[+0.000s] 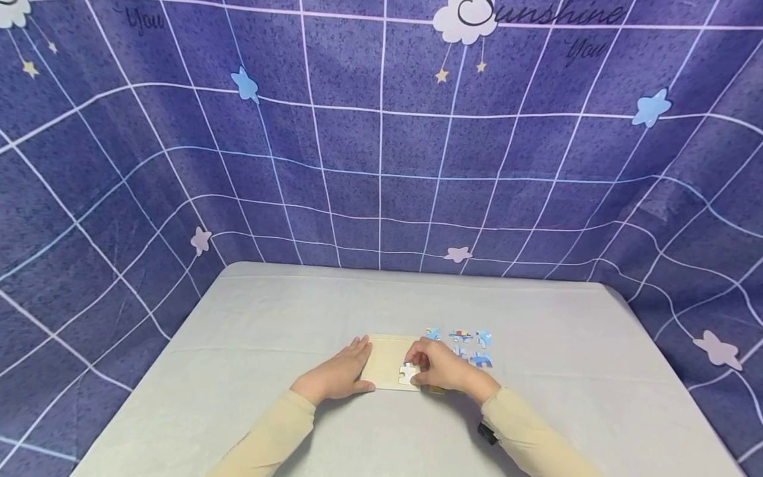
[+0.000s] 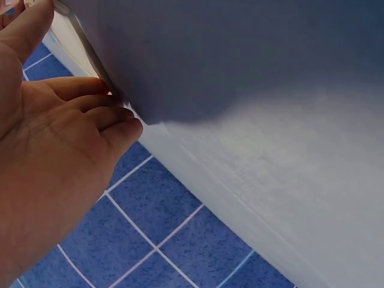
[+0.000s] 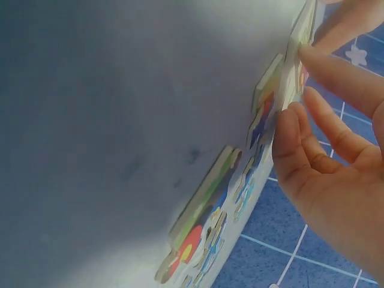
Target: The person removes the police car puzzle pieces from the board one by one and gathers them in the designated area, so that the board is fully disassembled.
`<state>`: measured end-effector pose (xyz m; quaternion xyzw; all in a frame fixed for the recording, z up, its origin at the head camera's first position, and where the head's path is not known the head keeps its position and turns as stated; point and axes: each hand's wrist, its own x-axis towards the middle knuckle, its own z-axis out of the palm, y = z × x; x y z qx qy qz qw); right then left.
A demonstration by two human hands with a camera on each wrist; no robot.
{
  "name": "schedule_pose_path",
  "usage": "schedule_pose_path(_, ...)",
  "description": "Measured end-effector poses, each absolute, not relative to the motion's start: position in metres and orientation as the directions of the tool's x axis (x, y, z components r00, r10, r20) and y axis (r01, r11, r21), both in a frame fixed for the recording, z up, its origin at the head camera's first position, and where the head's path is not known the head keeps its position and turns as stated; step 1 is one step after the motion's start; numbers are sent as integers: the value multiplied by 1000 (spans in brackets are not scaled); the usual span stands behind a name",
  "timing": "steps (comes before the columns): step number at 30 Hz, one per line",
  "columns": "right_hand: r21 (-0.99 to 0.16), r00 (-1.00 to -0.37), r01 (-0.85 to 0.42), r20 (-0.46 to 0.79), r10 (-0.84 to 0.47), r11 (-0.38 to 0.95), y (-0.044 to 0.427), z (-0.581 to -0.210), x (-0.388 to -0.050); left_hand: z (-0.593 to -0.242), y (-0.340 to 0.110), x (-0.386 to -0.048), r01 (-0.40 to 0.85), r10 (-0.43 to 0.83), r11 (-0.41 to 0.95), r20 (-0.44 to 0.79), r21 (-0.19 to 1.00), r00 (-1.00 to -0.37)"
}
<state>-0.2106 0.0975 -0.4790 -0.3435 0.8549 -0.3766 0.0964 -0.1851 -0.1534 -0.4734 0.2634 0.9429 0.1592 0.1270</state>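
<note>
A pale cream puzzle board [image 1: 381,358] lies flat on the table. My left hand [image 1: 338,374] rests along its left edge with fingers straight and the thumb at the near corner. Over the board's right part, my right hand [image 1: 446,368] pinches a light-coloured jigsaw piece [image 1: 406,374] between thumb and fingers. That piece lies on or just above the board; I cannot tell which. In the right wrist view, the right hand [image 3: 336,162] curls its fingers by the board's edge. The left wrist view has the left hand [image 2: 66,132] at the board's side, palm visible.
Several blue picture pieces [image 1: 481,360] lie right of the board, partly behind the right hand. A yellowish piece [image 1: 437,390] shows beneath that hand. The table wears a grey-white cloth [image 1: 268,318]. A blue gridded curtain [image 1: 352,159] stands behind and at both sides.
</note>
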Motion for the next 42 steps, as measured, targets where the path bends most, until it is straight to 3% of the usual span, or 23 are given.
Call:
schedule_pose_path(8, -753, -724, -521, 139, -676, 403, 98, -481, -211, -473, -152, -183, 443, 532, 810, -166, 384, -830)
schedule_pose_path(19, -861, -763, -423, 170, -624, 283, 130, -467, -217, -469, -150, -183, 455, 547, 800, -165, 390, -821)
schedule_pose_path(27, -902, -858, -268, 64, -510, 338, 202, -461, -210, -475, -152, -181, 462, 551, 796, -155, 391, -820)
schedule_pose_path(34, -918, -881, -151, -45, -472, 368, 233, -472, -200, -475, -153, -181, 472, 557, 791, -141, 390, -818)
schedule_pose_path(42, -888, -864, -225, -9, -504, 401, 236, -488, -198, -474, -154, -181, 473, 561, 788, -141, 394, -816)
